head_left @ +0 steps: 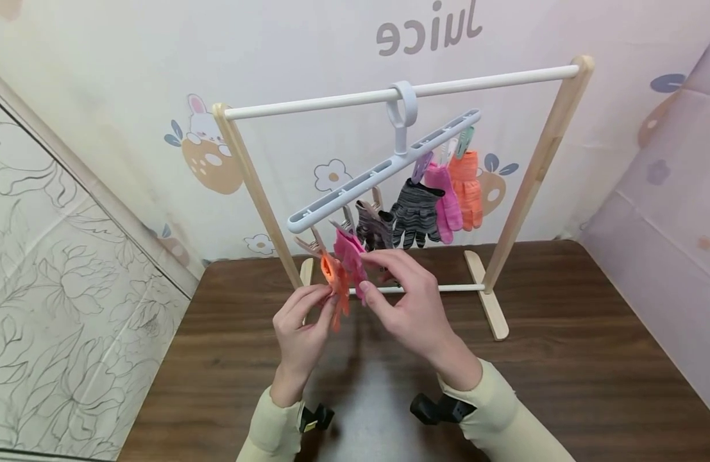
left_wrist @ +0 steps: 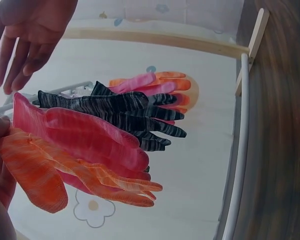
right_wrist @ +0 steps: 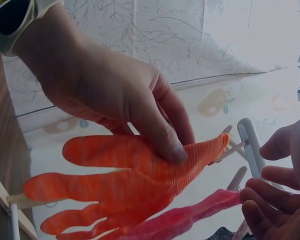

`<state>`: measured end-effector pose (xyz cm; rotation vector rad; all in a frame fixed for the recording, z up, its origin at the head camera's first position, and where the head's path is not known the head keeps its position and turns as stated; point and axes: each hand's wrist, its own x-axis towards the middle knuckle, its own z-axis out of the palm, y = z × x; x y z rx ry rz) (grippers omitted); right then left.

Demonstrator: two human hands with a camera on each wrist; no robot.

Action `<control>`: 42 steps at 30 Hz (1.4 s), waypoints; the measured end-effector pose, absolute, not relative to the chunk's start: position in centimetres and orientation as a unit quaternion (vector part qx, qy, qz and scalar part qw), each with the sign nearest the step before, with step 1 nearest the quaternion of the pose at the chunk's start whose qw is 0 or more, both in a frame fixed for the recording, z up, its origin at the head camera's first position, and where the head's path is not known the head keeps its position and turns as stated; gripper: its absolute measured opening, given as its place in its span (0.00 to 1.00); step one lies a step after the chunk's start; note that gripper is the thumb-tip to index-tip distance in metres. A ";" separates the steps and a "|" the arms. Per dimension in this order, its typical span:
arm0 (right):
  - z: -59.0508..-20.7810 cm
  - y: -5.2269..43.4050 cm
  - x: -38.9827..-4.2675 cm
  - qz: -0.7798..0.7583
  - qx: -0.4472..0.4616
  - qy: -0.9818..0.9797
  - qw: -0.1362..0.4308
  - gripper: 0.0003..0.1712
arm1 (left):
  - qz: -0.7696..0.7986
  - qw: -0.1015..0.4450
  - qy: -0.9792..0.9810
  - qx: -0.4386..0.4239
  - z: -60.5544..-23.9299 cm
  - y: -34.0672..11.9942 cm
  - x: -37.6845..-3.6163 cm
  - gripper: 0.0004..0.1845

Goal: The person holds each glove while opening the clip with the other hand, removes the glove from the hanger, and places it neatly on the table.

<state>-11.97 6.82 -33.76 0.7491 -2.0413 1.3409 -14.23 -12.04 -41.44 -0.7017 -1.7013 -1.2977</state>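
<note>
My left hand (head_left: 301, 330) pinches the near orange glove (right_wrist: 147, 167) just below its cuff, thumb on the front and fingers behind, clamped together on the knit. That glove hangs from a beige clothespin (head_left: 312, 244) at the left end of the grey hanger (head_left: 363, 184), its fingers dangling over the wooden tabletop (head_left: 591, 366). My right hand (head_left: 409, 308) is beside the near pink glove (head_left: 349, 253), thumb and fingers apart and loosely bent; I cannot tell whether a fingertip touches it. Further along the hanger hang 2 dark striped gloves (head_left: 417, 208), then a second pink glove (head_left: 445, 205) and a second orange glove (head_left: 467, 189). The hanger's ring (head_left: 409, 102) loops around the white top rail (head_left: 499, 79) of the wooden-legged rack (head_left: 553, 138).
</note>
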 end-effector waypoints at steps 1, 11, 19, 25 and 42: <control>-33.7 6.7 -12.0 0.505 0.282 -0.762 0.291 0.19 | -0.520 0.429 -0.682 -0.283 -41.4 -12.1 -14.2 0.12; -33.4 5.7 -12.5 0.531 0.314 -0.736 0.278 0.22 | -0.518 0.435 -0.681 -0.281 -41.3 -11.8 -13.8 0.11; -33.0 5.0 -12.5 0.513 0.301 -0.750 0.291 0.23 | -0.509 0.445 -0.678 -0.288 -41.3 -11.7 -13.6 0.08; -32.7 4.5 -12.6 0.512 0.297 -0.748 0.299 0.23 | -0.506 0.447 -0.679 -0.289 -41.2 -11.5 -13.5 0.09; -32.5 3.5 -13.1 0.525 0.290 -0.740 0.305 0.23 | -0.508 0.450 -0.674 -0.293 -41.5 -10.7 -13.4 0.04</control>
